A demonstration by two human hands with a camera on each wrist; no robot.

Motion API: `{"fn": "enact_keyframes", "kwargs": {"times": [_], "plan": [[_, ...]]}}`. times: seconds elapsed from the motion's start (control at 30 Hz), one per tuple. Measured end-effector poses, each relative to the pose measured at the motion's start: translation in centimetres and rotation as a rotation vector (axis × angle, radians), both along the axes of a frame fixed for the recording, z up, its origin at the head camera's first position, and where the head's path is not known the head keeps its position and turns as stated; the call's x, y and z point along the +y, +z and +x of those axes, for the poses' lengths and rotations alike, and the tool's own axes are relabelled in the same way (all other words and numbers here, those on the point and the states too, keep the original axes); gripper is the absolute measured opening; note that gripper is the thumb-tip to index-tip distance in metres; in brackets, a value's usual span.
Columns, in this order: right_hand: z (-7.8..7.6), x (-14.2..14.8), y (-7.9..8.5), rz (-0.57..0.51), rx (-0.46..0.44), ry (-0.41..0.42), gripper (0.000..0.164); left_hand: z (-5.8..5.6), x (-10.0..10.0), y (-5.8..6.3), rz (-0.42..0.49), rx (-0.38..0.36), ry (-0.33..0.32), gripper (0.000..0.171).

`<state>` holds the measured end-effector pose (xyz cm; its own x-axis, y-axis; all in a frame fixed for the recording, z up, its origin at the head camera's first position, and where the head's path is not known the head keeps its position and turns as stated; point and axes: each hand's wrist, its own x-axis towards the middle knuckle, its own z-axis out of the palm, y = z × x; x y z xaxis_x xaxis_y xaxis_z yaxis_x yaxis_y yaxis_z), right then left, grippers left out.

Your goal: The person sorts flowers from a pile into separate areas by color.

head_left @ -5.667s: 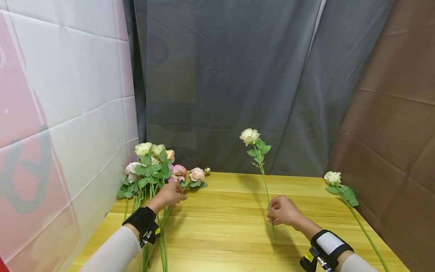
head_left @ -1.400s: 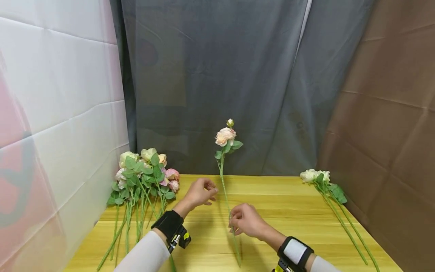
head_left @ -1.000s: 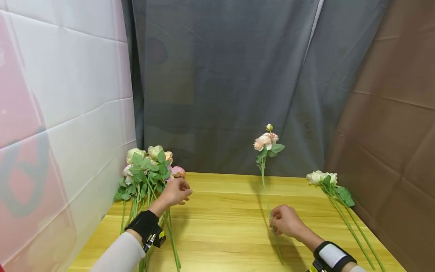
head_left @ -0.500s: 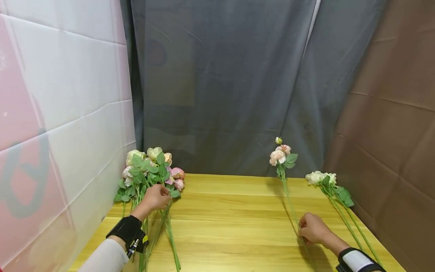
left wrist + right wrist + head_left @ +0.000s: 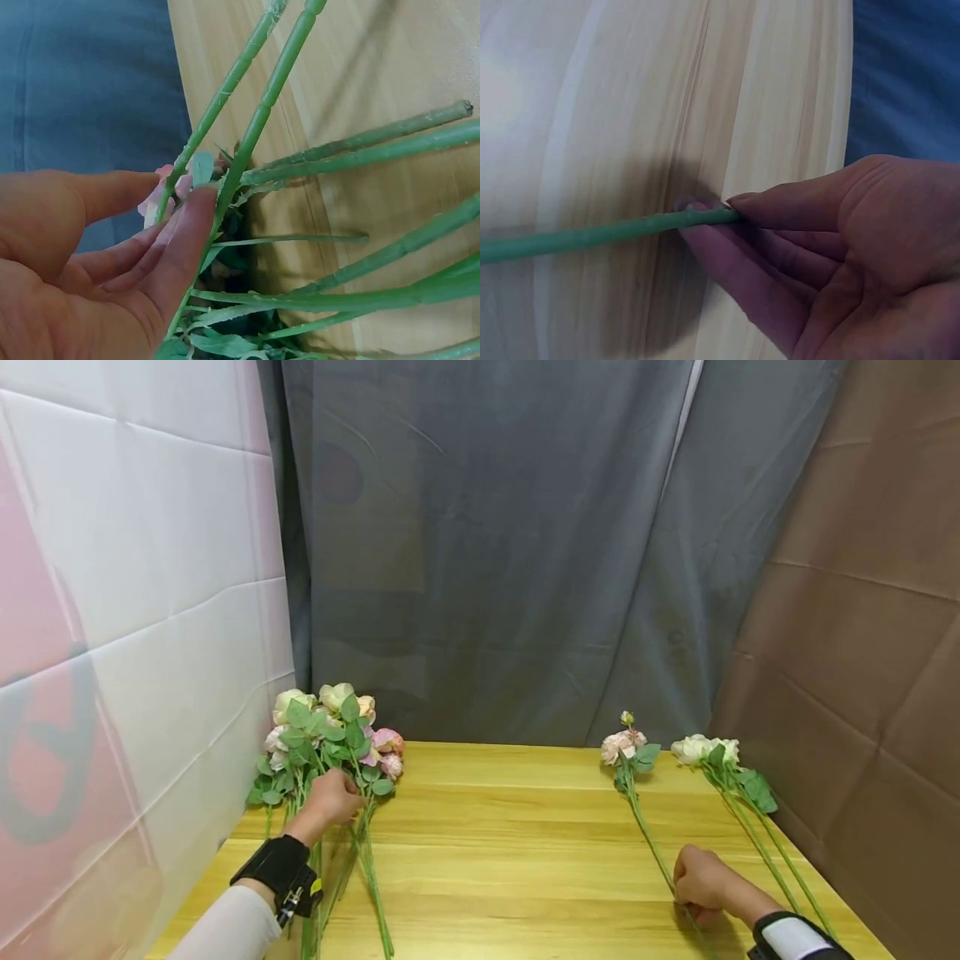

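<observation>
My right hand [image 5: 703, 881] pinches the stem [image 5: 592, 235] of a pale pink rose [image 5: 622, 747] between thumb and fingers, low over the table. Its bloom, with a small bud above, lies toward the back, left of two white roses [image 5: 705, 750]. My left hand [image 5: 333, 797] is among the stems of the flower bunch on the left. In the left wrist view, a green stem [image 5: 225, 90] runs through the gap between thumb and fingertips, which stand apart. Cream, peach and pink blooms [image 5: 388, 742] rise just behind this hand.
The wooden table [image 5: 510, 860] ends at a grey curtain [image 5: 480, 568] at the back. A white and pink cloth wall [image 5: 187, 610] stands on the left, a brown one [image 5: 862, 652] on the right. Several loose stems [image 5: 375, 885] spread toward the front left.
My right hand has carried the pale pink rose from mid-table to the right and lowered it beside the white roses. My left hand has drawn back left into the bunch's stems.
</observation>
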<state>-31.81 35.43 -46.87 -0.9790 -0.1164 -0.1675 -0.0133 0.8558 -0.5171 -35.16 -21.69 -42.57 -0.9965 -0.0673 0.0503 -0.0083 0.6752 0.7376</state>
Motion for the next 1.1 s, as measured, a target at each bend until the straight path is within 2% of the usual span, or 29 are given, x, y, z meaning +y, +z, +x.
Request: {"fn": "enact_keyframes", "kwargs": {"times": [0.3,0.5,0.7,0.83,0.93,1.0,1.1], "plan": [[-0.3,-0.7,0.0,0.105,0.117,0.026,0.026,0.1,0.4,0.3,0.129,-0.099,0.004,0.05],[-0.5,-0.8,-0.6,0.113,0.161,0.056,0.026,0.6,0.4,0.4,0.222,-0.114,-0.013,0.048],[-0.7,-1.4,-0.3,0.153,0.147,0.073,0.019,0.4,0.3,0.4,0.304,-0.137,-0.019,0.041],[-0.5,-1.7,0.2,0.187,0.102,0.045,0.024,0.5,0.4,0.5,0.291,-0.108,-0.027,0.041],[-0.4,-1.9,0.7,0.249,0.109,0.035,0.022,0.5,0.7,1.0,0.284,-0.076,-0.026,0.036],[-0.5,-2.2,1.1,0.298,0.15,0.025,0.021,0.5,1.0,1.4,0.289,-0.059,-0.031,0.031],[-0.8,-3.1,1.6,0.358,0.258,0.017,0.019,0.4,1.7,2.3,0.312,-0.036,-0.05,0.028]]}}
